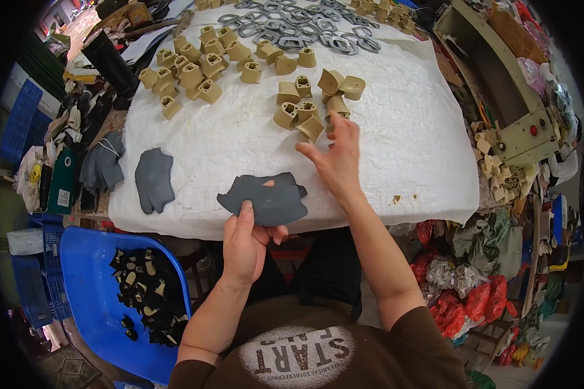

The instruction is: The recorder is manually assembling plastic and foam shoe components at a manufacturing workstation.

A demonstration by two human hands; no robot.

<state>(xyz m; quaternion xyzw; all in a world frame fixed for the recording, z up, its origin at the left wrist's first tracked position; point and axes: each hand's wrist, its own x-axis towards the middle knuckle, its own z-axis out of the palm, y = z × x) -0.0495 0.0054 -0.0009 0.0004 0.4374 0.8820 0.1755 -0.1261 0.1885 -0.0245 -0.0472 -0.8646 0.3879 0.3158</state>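
The left hand [245, 243] pinches a dark grey cut piece [266, 199] at the near edge of the desk [396, 149]. The right hand [336, 155], fingers spread, reaches for the tan moulded blocks [308, 110]. Judged step: block pickup; it calls for closing on one block.

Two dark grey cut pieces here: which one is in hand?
The dark piece pinched by the left hand at the table's near edge; the other piece lies untouched further left.
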